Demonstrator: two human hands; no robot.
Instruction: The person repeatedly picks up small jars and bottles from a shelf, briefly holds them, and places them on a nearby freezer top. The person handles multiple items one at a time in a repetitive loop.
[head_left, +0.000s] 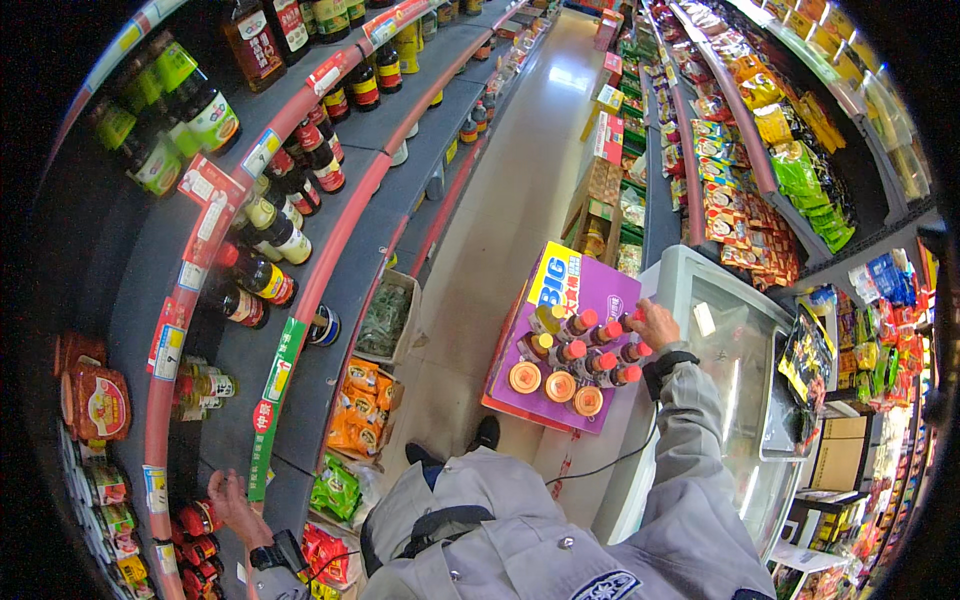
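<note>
My right hand (657, 325) has its fingers around the top of a red-capped bottle (628, 321), at the right side of a purple-topped carton (517, 341). Several small dark bottles with red caps (602, 361) stand grouped beside it on that carton. Two bottles there have yellow caps (556, 310). Three jars with orange-and-white lids (560, 386) form the row nearest me. At the left shelf's edge, my left hand (237, 508) is empty with its fingers apart. It is close to red-lidded jars (199, 517) and a green shelf strip (271, 405).
Left shelves (352, 217) hold sauce bottles (266, 274) and plastic tubs (96, 397). Below them are an open carton (386, 319) and orange packets (364, 409). A glass-topped chest freezer (709, 390) stands at right. A cable (607, 465) hangs by it. The aisle floor (495, 187) runs ahead.
</note>
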